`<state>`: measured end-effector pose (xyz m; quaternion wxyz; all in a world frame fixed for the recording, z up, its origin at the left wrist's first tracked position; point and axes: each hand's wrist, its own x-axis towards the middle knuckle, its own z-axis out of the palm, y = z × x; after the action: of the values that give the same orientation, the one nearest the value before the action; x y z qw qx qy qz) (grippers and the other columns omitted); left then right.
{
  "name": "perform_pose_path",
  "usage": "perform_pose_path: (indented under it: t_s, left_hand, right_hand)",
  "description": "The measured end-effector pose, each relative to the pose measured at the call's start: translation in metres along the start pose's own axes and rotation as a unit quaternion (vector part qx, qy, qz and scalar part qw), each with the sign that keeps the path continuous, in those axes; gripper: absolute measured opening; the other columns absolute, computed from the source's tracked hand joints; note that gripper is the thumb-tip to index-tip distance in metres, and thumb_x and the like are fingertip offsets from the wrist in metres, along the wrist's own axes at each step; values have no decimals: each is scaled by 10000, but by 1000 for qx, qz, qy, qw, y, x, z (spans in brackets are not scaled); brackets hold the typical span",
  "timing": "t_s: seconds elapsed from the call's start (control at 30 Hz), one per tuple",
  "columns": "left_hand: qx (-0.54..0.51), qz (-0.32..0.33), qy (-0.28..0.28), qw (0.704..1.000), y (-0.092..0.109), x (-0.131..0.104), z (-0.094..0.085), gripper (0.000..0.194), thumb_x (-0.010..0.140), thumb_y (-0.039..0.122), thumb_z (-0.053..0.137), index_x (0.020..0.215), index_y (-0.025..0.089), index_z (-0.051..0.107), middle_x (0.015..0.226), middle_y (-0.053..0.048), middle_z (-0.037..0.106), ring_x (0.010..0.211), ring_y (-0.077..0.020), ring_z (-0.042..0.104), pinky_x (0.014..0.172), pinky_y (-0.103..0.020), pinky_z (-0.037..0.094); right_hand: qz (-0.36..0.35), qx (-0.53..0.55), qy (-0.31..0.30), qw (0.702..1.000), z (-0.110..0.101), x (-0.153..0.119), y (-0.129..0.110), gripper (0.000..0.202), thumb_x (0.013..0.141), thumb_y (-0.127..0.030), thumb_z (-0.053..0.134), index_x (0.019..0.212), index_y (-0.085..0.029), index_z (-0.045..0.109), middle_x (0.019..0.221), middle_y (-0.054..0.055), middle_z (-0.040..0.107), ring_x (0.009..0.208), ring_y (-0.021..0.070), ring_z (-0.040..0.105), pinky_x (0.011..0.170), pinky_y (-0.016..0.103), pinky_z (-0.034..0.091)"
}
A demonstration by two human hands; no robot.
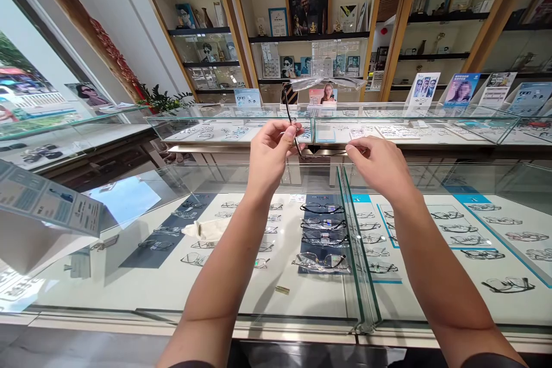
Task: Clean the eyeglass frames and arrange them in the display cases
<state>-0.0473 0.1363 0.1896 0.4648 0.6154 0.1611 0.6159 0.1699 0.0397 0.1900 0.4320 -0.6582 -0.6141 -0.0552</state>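
Observation:
Raised over the glass counter, a pair of thin dark-framed eyeglasses (289, 110) is between my two hands. My left hand (271, 149) is closed with thumb and fingers pinching the frame. One temple arm stands up above those fingers, and the other runs sideways toward the right. My right hand (382, 164) is closed too, its thumb and forefinger pinched at the far end of the sideways temple. The lenses are mostly hidden behind my left fingers.
Beneath my arms, the glass display case (142, 276) holds rows of eyeglasses (322, 263) and a cloth pouch (207, 230). A sign stand (52, 201) is at the left. Another glass counter (224, 132) stands farther back, before wooden-framed shelves (233, 23).

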Motion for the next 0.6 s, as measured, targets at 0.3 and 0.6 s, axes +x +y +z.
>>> perform_pose_path:
  t_s: [0.3,0.6]
  left_hand:
    - [6,-60,-90,994,0,-11,14,348,806,487,943,893,218,740,1217,-49,715,970,-139,677,776,-254,623]
    - [-18,-123,-116,985,-5,-13,18,357,781,498,957,900,211,782,1332,-65,711,1034,-160,719,816,-238,629]
  right_hand:
    - [-154,159,19,975,14,-6,-18,388,960,-444,752,1313,-283,751,1272,107,719,1225,310,677,1087,517,550]
    - [-165,246,-45,954,30,-9,-22,224,1012,-405,720,1186,-270,762,1232,61,807,1144,257,734,1035,433,560]
